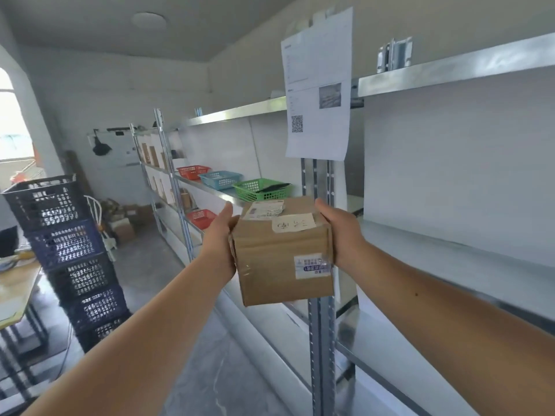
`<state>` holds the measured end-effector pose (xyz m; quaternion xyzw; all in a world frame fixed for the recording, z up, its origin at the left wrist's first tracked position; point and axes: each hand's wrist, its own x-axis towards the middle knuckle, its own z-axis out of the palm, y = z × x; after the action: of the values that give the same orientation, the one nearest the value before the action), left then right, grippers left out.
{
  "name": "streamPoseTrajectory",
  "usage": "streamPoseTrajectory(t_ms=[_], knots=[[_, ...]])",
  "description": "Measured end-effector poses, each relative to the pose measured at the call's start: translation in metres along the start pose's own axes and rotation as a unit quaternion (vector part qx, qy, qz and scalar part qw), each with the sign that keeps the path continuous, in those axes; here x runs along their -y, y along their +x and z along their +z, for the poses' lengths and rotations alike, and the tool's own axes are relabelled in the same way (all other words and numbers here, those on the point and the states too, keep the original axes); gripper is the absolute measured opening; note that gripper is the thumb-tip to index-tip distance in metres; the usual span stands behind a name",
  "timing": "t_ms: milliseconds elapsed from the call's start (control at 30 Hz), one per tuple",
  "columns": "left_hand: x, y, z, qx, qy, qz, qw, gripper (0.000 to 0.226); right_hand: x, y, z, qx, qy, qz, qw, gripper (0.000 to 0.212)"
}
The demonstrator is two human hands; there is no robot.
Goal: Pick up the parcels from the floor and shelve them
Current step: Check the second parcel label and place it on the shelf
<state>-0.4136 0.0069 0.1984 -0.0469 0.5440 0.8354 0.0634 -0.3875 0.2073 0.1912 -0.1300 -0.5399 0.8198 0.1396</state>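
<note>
Both hands grasp 1 cardboard parcel (283, 250) between them: the left hand (218, 238) presses flat on its left side, with the thumb lying up along the top edge, and the right hand (341, 232) presses on its right side, with the thumb over the top corner. The parcel is in the air, in front of the metal upright (321, 325) of the shelving, and it touches no shelf.

The parcel is a small box of plain brown cardboard, nearly a cube, wrapped with clear glossy tape that makes wrinkles at the edges. On the top there is a white printed label (264, 210) and a white sticker (293, 222) with handwriting. On the front face there is 1 more label (312, 265), white and blue, partly under the tape.

The shelves (450, 244) on the right are smooth, pale boards with shiny metal edges. A printed paper sheet (318, 85) with a square code hangs on the upright. Further along 1 shelf stand 3 plastic mesh baskets: the green basket (261, 190), the blue basket (220, 179) and the red basket (192, 172). On the left, dark perforated crates (72, 259) stand in a stack on the grey floor (210, 370).

Both forearms are bare and stretched forward, nearly straight, and they come together toward the parcel at about chest height.
</note>
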Motion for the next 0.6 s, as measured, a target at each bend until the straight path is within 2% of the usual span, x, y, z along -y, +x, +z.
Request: streamPoseTrajectory(t_ms=[133, 233, 300, 367, 600], knots=[[-0.006, -0.002, 0.004, 0.019, 0.009, 0.016, 1.000, 0.051, 0.002, -0.006, -0.001, -0.032, -0.025, -0.018, 0.999, 0.034], [-0.010, 0.000, -0.002, 0.031, 0.026, 0.022, 0.999, 0.031, -0.003, -0.012, 0.003, -0.036, -0.028, -0.045, 0.998, 0.034], [-0.012, 0.004, -0.008, 0.043, 0.041, 0.029, 0.998, 0.025, -0.007, -0.018, 0.007, -0.038, -0.024, -0.053, 0.998, 0.020], [-0.013, 0.008, -0.016, 0.049, 0.045, 0.027, 0.997, 0.023, -0.012, -0.021, 0.011, -0.038, -0.018, -0.059, 0.997, 0.012], [-0.012, 0.014, -0.038, 0.087, 0.034, 0.042, 0.995, 0.026, -0.018, -0.034, 0.021, -0.021, -0.031, -0.092, 0.995, 0.009]])
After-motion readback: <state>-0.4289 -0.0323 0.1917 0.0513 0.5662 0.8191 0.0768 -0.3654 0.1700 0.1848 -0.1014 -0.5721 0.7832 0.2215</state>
